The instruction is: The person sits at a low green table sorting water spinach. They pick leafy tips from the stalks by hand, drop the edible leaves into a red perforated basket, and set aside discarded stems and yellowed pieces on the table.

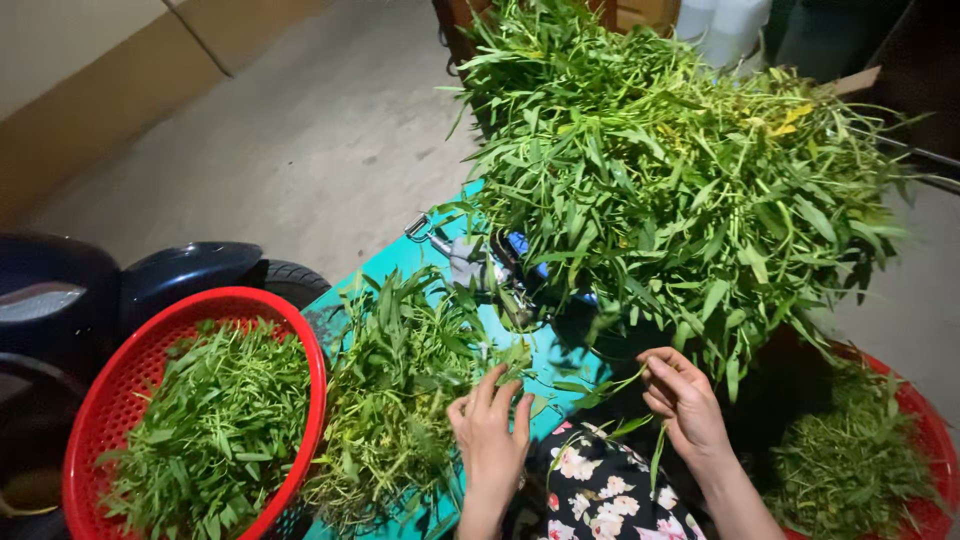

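Nearest us, our left hand (490,430) rests with fingers loosely curled, fingertips on the loose heap of green leafy stems (400,385) spread on the teal tabletop (545,355). At three o'clock from it, our right hand (685,400) pinches a thin green sprig (612,385). At nine o'clock sits a round red plastic basket (120,400) of trimmed greens; at four o'clock, a second red basket (925,440). At twelve o'clock, farther off, a big bundle of long-leaved greens (670,170) towers.

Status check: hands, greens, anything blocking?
Left hand on loose greens. Right hand pinching a stem. Big pile beyond, red basket left; nothing blocking.
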`<state>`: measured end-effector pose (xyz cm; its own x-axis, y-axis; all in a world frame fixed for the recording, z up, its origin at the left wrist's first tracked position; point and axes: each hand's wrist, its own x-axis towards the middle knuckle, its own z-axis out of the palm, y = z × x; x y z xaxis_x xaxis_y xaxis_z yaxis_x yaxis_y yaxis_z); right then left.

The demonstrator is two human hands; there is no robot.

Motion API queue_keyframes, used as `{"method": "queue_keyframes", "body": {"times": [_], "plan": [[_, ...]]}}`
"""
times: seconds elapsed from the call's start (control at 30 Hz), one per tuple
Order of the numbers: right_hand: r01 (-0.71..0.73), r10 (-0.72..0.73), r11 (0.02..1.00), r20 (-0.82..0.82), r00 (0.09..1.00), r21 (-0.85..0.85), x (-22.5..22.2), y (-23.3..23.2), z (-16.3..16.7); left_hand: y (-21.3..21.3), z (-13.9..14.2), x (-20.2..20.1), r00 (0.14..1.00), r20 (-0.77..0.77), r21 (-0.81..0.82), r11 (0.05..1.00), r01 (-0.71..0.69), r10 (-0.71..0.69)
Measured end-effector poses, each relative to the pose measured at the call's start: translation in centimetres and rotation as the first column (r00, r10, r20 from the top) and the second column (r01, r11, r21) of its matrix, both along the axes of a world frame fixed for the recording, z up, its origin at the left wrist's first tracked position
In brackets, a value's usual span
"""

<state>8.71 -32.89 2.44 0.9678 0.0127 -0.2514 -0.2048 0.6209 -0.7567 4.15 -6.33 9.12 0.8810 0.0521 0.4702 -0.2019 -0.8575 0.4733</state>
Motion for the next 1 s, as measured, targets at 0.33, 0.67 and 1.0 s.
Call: {"method": "queue_keyframes", "body": {"times": [0.33, 0.67, 1.0], "plan": [[-0.06, 0.061, 0.99, 0.001, 0.998, -0.126, -1.3, 0.4, 0.2, -5.9, 2.4, 1.0, 0.872, 0.116, -0.206, 0.848, 0.489, -0.475], [0.012, 0.0, 0.983, 0.061, 0.998, -0.185, -2.7, 2.3, -0.3, -7.2, -1.0, 1.6, 0.952, -0.011, -0.393, 0.877, 0.277, -0.305], [0.13, -0.101, 0.976, 0.17, 0.98, -0.173, -1.7, 0.7, 1.4, -5.4, -4.6, 4.2, 0.969, 0.033, -0.462, 0.856, 0.231, -0.244]]}}
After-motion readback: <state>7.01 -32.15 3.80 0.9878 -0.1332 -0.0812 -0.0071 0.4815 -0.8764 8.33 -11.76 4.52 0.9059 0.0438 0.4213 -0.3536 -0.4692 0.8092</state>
